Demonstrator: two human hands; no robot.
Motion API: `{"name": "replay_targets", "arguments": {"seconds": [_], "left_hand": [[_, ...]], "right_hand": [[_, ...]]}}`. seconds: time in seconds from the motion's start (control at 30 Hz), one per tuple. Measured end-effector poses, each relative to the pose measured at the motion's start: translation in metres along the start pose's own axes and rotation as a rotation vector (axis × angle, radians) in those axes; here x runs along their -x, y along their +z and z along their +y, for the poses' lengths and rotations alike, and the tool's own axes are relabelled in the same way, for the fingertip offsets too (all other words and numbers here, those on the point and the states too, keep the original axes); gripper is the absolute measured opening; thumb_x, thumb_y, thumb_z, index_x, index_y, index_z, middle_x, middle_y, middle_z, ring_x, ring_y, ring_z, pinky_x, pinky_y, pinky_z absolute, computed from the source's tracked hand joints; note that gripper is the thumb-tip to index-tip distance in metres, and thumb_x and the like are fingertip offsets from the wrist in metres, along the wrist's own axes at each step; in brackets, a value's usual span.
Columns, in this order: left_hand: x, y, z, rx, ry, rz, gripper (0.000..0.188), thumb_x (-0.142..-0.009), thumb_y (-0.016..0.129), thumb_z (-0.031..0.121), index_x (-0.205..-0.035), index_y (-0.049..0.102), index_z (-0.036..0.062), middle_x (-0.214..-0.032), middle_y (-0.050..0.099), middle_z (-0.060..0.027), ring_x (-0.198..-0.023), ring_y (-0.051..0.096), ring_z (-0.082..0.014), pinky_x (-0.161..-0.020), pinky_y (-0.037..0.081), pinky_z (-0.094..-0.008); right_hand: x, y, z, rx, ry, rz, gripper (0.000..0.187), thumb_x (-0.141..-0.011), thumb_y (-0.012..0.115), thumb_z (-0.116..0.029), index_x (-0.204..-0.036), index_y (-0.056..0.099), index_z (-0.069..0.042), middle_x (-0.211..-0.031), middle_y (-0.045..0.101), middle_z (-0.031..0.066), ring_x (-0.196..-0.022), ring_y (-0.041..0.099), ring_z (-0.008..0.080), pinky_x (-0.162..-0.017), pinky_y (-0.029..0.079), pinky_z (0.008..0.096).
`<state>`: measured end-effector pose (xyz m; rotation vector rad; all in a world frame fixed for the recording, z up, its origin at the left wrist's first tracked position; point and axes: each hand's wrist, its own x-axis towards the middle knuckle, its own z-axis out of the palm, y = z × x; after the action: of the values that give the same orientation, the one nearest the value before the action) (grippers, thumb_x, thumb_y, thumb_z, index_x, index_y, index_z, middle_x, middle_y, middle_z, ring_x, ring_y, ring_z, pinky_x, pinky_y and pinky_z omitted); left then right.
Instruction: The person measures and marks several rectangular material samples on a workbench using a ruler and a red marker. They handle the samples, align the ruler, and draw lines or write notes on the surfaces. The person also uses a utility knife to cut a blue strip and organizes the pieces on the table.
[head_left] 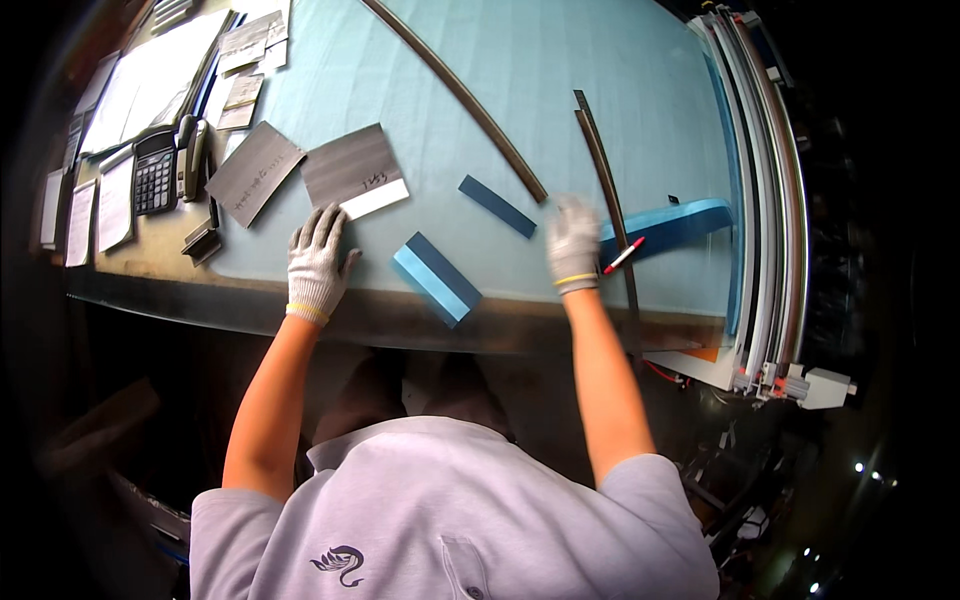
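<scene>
Both hands wear white knit gloves with yellow cuffs. My left hand [318,262] lies flat at the table's near side, fingers stretched out. Its fingertips reach the lower corner of a grey sheet [350,165] with handwriting and a white strip [378,199] along its near edge. Motion blurs my right hand [573,240], so its fingers cannot be made out. It is beside a long dark strip [608,185] and the end of a bright blue band [670,228]. Between the hands lie a narrow dark blue strip [498,207] and a two-tone blue piece [437,280].
A second grey sheet [254,174] touches the first. Further left are a calculator [155,172], a stapler-like tool [192,158] and papers [117,198]. Another long dark strip [465,100] runs toward the far side. A red-and-white marker [624,255] rests near the right hand. Metal rails [765,200] bound the right side.
</scene>
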<state>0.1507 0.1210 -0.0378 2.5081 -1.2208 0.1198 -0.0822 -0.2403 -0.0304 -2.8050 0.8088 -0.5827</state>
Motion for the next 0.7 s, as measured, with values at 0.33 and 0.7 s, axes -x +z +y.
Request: {"name": "replay_targets", "arguments": {"seconds": [0.33,0.7], "left_hand": [[0.03,0.001,0.063,0.252,0.586,-0.313,0.075,-0.085,0.077,0.042,-0.15,0.052,0.0137,-0.16,0.045,-0.0097,-0.144,0.045,-0.0324,-0.117,0.039,-0.051],[-0.07,0.027,0.113,0.146,0.295,-0.229,0.075,-0.085,0.076,0.039,-0.148,0.051,0.006,-0.15,0.05,-0.0137,-0.131,0.052,-0.0324,-0.107,0.045,-0.0486]], "right_hand": [[0.14,-0.001,-0.104,0.142,0.08,-0.167,0.064,-0.094,0.069,-0.038,-0.15,0.052,-0.01,-0.155,0.049,0.0128,-0.138,0.046,0.0386,-0.113,0.035,0.0553],[0.217,-0.047,-0.084,0.075,-0.075,-0.062,0.04,-0.088,0.064,-0.004,-0.126,0.071,-0.01,-0.118,0.069,0.0105,-0.102,0.065,0.0337,-0.094,0.05,0.0462]]}}
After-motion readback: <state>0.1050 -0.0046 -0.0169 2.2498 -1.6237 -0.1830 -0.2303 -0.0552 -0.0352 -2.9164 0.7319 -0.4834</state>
